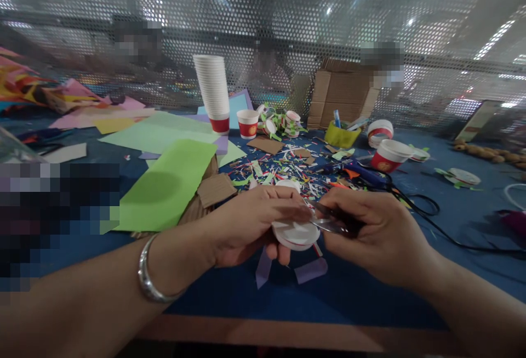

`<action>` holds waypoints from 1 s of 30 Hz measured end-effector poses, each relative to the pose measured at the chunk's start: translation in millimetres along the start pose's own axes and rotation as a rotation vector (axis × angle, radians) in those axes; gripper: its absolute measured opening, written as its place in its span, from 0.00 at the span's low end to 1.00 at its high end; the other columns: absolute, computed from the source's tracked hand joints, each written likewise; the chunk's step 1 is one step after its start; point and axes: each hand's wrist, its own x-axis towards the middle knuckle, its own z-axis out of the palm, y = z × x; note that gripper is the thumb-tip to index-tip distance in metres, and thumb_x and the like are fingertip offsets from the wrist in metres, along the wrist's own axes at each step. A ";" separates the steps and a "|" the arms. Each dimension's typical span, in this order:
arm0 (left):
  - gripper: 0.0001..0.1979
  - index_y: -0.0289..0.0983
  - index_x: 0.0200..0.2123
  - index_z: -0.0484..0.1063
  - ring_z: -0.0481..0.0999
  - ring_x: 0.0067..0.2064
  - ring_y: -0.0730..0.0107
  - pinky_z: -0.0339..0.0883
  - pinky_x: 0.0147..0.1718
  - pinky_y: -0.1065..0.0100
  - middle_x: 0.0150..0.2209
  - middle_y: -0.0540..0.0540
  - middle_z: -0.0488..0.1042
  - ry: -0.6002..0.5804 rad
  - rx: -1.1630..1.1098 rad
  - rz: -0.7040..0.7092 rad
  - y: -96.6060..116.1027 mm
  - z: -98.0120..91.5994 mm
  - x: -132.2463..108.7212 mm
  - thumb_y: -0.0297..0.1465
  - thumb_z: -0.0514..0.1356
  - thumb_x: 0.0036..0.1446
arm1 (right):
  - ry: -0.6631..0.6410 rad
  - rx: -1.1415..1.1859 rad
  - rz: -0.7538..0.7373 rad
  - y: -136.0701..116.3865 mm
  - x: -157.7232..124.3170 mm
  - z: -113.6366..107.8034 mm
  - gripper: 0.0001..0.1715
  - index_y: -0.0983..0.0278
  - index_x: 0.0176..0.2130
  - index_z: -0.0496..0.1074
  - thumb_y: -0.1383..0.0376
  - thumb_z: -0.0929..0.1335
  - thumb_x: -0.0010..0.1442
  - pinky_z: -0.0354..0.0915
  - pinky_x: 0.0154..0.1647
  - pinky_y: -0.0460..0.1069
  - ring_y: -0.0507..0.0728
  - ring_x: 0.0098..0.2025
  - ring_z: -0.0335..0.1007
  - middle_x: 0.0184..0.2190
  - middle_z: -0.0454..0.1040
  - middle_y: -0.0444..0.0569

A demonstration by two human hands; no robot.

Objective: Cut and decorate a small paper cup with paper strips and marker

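The left hand [257, 218] grips one round white cup piece [296, 237] above the blue table [246, 303], and the right hand [372, 229] is wrapped around one pair of scissors [333, 226], whose blades are at the edge of this piece. Two purple paper pieces [311, 271] lie just below the hands; farther back stand one tall cup stack [214, 90] and two single red-and-white cups [247, 125].

Pointed silver metal scissors [332, 226] look glossy, the round white paper cup base [296, 238] smooth, the rectangular green paper [164, 191] matt.
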 end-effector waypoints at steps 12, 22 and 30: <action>0.08 0.36 0.29 0.69 0.69 0.13 0.79 0.58 0.10 0.83 0.17 0.54 0.73 0.047 0.056 0.028 -0.8 -0.7 -1.1 0.30 0.61 0.62 | 0.033 -0.024 -0.019 2.0 1.0 4.5 0.05 0.64 0.32 0.74 0.72 0.68 0.54 0.56 0.23 0.44 0.47 0.23 0.58 0.22 0.67 0.39; 0.13 0.34 0.26 0.69 0.65 0.12 0.81 0.53 0.09 0.83 0.15 0.53 0.69 0.056 -0.013 -0.067 4.7 0.8 -2.4 0.28 0.55 0.64 | 0.015 -0.088 -0.115 5.3 -1.2 6.2 0.04 0.62 0.32 0.73 0.71 0.70 0.54 0.57 0.25 0.45 0.49 0.23 0.61 0.23 0.70 0.40; 0.08 0.36 0.33 0.69 0.76 0.20 0.75 0.66 0.15 0.79 0.23 0.51 0.76 0.290 0.188 0.327 2.9 -5.3 -2.3 0.32 0.60 0.64 | 0.120 -0.077 0.117 11.9 3.0 3.0 0.15 0.62 0.42 0.74 0.53 0.71 0.66 0.63 0.29 0.46 0.52 0.29 0.68 0.30 0.75 0.44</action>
